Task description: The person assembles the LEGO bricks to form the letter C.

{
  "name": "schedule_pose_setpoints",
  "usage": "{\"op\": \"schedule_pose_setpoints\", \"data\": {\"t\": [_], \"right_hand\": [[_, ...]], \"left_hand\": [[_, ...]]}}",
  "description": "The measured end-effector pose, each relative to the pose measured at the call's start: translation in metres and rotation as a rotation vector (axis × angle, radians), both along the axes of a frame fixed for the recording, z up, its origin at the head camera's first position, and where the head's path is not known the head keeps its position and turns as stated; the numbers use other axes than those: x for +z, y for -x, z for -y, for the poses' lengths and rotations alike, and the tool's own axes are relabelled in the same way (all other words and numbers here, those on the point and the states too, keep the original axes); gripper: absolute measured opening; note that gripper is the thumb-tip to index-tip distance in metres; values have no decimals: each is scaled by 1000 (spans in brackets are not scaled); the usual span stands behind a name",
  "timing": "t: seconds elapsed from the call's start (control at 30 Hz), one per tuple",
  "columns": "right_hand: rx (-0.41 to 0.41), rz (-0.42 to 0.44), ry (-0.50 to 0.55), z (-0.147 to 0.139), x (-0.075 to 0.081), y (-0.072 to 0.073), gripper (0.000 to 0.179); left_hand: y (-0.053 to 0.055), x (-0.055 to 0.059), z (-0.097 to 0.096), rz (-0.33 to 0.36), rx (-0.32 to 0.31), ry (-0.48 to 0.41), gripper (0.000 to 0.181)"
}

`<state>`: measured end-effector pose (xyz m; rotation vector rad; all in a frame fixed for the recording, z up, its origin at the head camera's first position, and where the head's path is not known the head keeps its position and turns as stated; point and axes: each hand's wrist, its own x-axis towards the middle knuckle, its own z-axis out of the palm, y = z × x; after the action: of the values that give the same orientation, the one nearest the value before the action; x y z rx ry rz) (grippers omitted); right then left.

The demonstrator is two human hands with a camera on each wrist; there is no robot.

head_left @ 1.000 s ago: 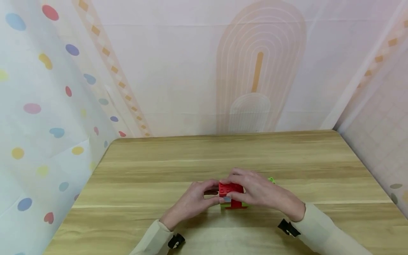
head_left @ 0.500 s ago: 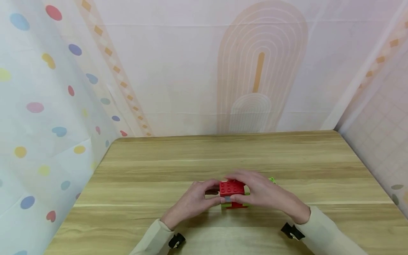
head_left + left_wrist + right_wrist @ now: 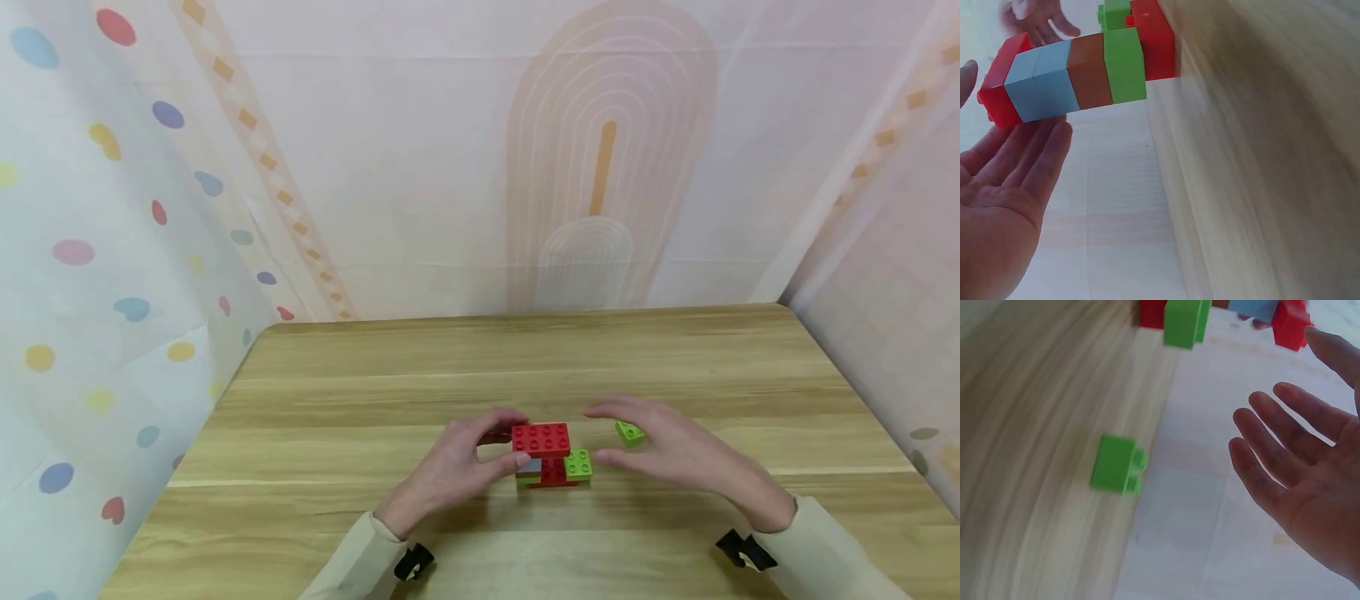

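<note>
A stack of toy building bricks (image 3: 1090, 69) stands on the table. From the top it has a red brick (image 3: 542, 437), light-blue bricks (image 3: 1041, 81), a brown one, a lime-green one and a red base brick (image 3: 553, 473). The top brick overhangs to the right. On the base's right end sits a small lime-green brick (image 3: 578, 463). My left hand (image 3: 467, 467) holds the stack's left side high up, thumb in front and fingers behind. My right hand (image 3: 667, 446) is apart from the stack on its right, thumb and fingers spread with nothing between them.
A loose lime-green brick (image 3: 629, 432) lies on the wooden table (image 3: 360, 400), partly behind my right fingers in the head view. Patterned cloth (image 3: 420, 167) hangs behind the table and at both sides.
My right hand has let go of the red top brick and drawn away to the right, uncovering the small green brick on the base. My left hand has stayed at the stack.
</note>
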<state>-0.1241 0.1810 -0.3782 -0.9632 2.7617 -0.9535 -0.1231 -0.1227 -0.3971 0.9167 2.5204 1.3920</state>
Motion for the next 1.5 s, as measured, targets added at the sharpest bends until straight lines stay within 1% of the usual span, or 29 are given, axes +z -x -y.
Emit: {"op": "schedule_pose_setpoints", "data": {"t": [0.1,0.2,0.4,0.57,0.73,0.97,1.13,1.3,1.4,1.5], "right_hand": [[-10,-28,-16,-10,-3,2,52],[-13,-46,-30,-18,-6,4,50],[-6,-41,-58,-32,-13,13,45],[7,-16,-88,-39,-19,24,47],[6,31,-133,-43,-24,32,48],[46,20,-234,-36,-29,44,44],[13,24,-246,-31,-29,43,39],[-10,-24,-209,-26,-26,35,38],[-23,-56,-179,-22,-23,29,38],[-31,-84,-147,-16,-21,23,37]], "left_hand": [[0,2,-1,-15,2,-34,42],[0,3,-2,-27,8,-47,38],[0,3,-3,-57,12,-45,30],[1,3,-3,-87,7,-50,26],[1,4,-3,-95,16,-38,26],[2,6,-1,-91,41,-15,26],[1,8,-1,-86,46,26,27],[-1,12,-3,-63,41,79,28],[-2,12,-4,-48,42,90,30],[-3,12,-4,-52,28,93,37]]}}
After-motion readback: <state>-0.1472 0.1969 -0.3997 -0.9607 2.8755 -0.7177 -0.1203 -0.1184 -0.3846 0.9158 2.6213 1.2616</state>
